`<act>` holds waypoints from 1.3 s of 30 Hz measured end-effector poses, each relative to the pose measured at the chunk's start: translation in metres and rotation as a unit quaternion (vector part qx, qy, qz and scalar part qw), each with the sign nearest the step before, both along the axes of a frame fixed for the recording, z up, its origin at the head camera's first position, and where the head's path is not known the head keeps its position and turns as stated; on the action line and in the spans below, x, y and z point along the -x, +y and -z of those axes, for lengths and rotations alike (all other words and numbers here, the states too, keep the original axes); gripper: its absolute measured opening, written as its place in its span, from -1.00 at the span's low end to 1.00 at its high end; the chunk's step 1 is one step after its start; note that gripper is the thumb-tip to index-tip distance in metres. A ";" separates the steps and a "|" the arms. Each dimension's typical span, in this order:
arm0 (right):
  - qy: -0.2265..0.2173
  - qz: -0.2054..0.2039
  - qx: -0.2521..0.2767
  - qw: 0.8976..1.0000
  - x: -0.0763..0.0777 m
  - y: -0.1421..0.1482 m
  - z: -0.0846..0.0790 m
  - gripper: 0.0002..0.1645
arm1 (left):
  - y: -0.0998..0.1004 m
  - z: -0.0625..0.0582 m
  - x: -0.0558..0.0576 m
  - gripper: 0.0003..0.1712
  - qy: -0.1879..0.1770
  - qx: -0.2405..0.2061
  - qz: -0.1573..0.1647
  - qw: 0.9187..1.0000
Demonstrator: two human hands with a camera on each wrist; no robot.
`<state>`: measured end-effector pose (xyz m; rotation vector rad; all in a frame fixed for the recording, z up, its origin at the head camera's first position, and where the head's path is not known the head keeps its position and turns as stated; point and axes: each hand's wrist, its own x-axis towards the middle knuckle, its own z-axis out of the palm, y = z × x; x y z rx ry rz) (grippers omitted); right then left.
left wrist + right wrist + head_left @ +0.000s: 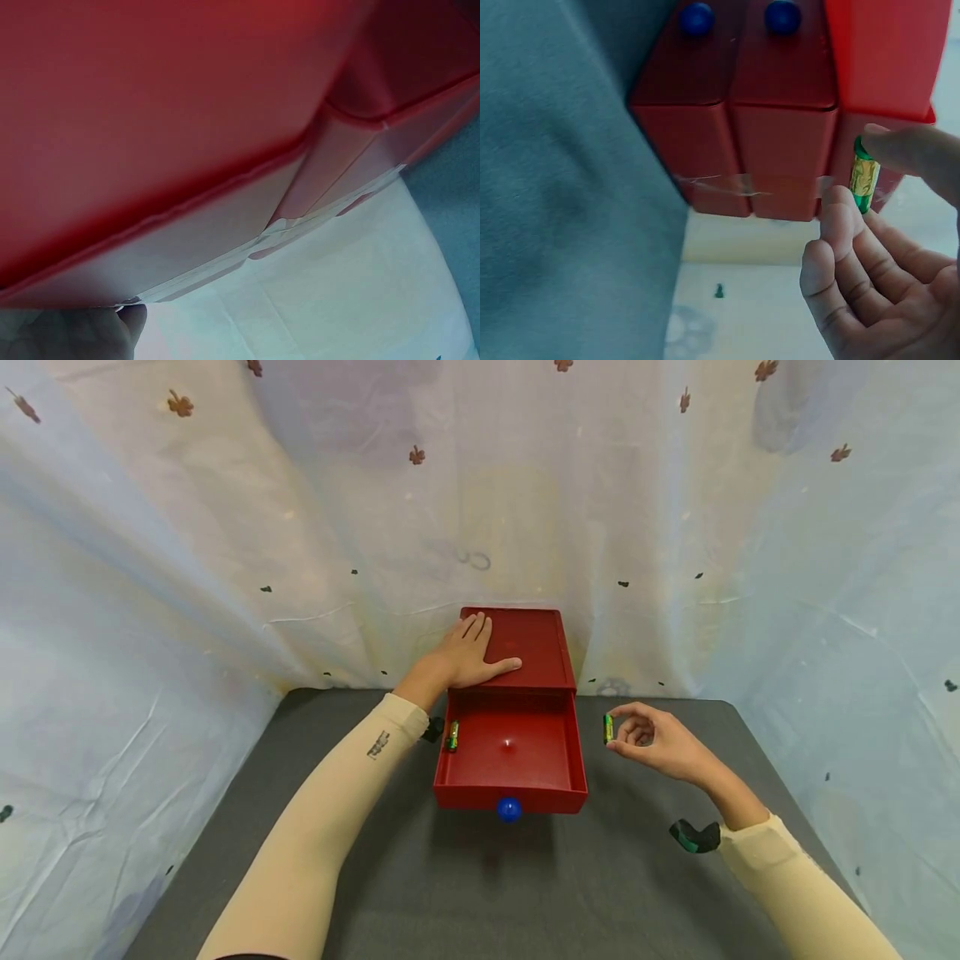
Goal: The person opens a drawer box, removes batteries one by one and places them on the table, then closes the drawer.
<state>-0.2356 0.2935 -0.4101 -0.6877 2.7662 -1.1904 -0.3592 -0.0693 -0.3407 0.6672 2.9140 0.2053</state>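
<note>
"To the right of the open red drawer (pixel 487 772), what do we see?"

"We see the right hand (pixel 660 743) pinching a green-and-gold battery (pixel 608 728) end to end, thumb on one tip and index finger on the other, outside the drawer and well apart from the left hand (pixel 468 652)."

"And that left one?"

"We find it laid flat, fingers spread, on the left part of the red cabinet (pixel 536 643) top, its thumb pointing right. It grips nothing that we can see."

"Anything inside the drawer?"

"A second battery (pixel 453 737), lengthwise near the left wall; whether it touches that wall, we cannot tell."

"Farther out?"

"We have a blue knob (pixel 509 810) on the drawer front, and from the right wrist, two closed drawers (pixel 784 82) below. All of it stands on a dark grey table (pixel 570 902), before a pale curtain (pixel 525 535) with small brown and black motifs."
</note>
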 end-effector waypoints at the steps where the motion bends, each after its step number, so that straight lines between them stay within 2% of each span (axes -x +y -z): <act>1: -0.004 -0.003 0.002 1.000 0.001 0.001 0.003 -0.39 | 0.000 0.001 0.002 0.25 -0.002 0.002 -0.002 1.000; 7: -0.015 -0.013 0.004 1.000 0.005 0.003 0.020 -0.40 | 0.001 0.003 0.007 0.26 -0.015 0.009 -0.010 1.000; 13: -0.017 -0.012 -0.004 1.000 0.011 0.006 0.034 -0.42 | -0.001 0.001 0.002 0.25 -0.002 -0.003 0.001 1.000; 23: -0.037 -0.018 -0.027 0.999 0.028 0.012 0.070 -0.42 | -0.002 0.000 0.000 0.26 0.005 -0.007 0.004 1.000; 29: -0.050 -0.025 -0.033 0.998 0.033 0.012 0.080 -0.41 | -0.002 0.000 0.000 0.27 0.004 -0.002 0.004 1.000; 39: -0.059 -0.017 -0.052 0.997 0.041 0.010 0.091 -0.41 | 0.001 0.000 0.003 0.24 -0.018 0.012 -0.010 1.000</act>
